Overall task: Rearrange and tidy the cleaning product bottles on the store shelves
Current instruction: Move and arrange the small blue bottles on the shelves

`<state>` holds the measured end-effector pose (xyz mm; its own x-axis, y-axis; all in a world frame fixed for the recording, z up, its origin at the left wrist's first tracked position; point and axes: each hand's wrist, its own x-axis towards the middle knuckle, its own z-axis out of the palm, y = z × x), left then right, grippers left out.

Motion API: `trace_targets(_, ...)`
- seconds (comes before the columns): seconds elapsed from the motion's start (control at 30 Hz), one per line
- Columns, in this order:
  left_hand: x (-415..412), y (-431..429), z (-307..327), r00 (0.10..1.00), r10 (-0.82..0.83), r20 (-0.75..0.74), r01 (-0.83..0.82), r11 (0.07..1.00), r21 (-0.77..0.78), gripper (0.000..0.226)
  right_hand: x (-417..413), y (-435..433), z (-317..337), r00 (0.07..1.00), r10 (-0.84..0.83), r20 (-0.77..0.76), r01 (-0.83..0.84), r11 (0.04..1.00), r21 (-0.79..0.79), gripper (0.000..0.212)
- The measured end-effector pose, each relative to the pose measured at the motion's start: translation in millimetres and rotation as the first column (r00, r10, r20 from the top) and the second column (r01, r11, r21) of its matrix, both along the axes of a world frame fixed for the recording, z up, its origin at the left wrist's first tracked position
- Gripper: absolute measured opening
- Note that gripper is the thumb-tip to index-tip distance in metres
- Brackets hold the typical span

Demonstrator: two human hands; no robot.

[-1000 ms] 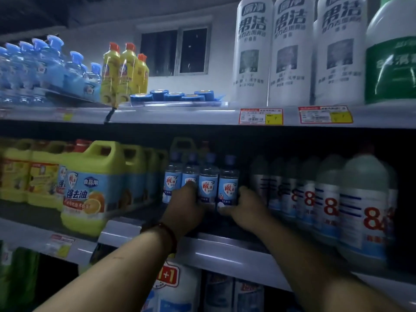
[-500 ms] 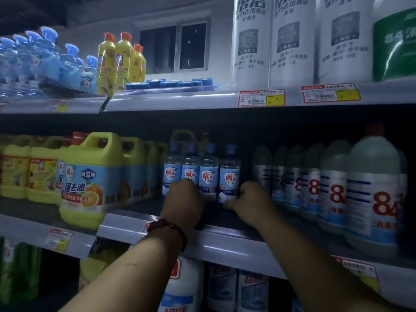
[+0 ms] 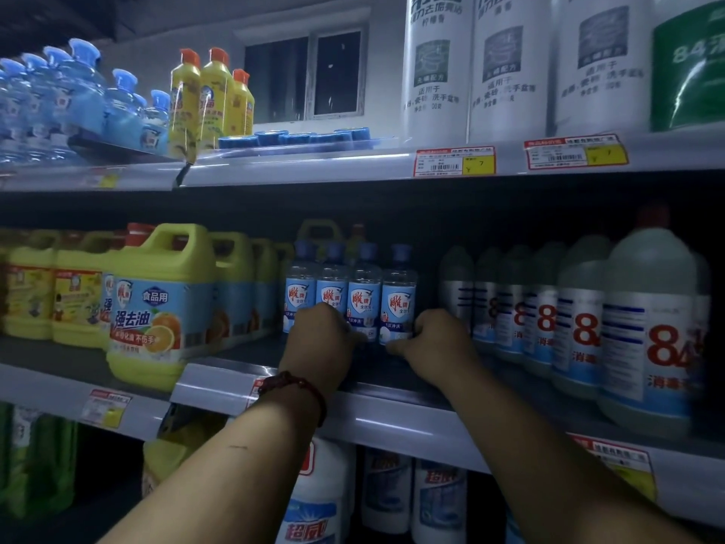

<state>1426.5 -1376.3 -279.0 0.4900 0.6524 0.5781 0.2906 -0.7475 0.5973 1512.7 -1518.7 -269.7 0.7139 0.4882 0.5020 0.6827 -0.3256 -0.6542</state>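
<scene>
Squaring the small bottles (image 3: 365, 296), our left hand (image 3: 321, 341) and right hand (image 3: 437, 339) both curl round their bases; push unevenly and we tip the row like dominoes.

L hand (image 3: 327, 335) & R hand (image 3: 435, 339) at base of 4 small blue-cap bottles (image 3: 365, 292) on mid shelf (image 3: 392, 422), R thumb across rightmost one, yellow jugs (image 3: 164, 292) to left, 84 bottles (image 3: 643, 339) to right
</scene>
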Motion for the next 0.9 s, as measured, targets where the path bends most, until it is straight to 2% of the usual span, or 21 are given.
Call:
trace_targets(0.37, 8, 4, 1, 0.996, 0.067, -0.065, -0.07, 0.997, -0.041, 0.044, 4, 5, -2, 1.0, -0.018, 0.026, 0.018, 1.0, -0.008, 0.046)
trace_targets(0.9, -4, -5, 2, 1.0, 0.02, 0.009, -0.02, 0.999, 0.035, 0.039, 7, 7, -2, 0.999, -0.016, 0.039, 0.016, 1.0, -0.021, 0.048)
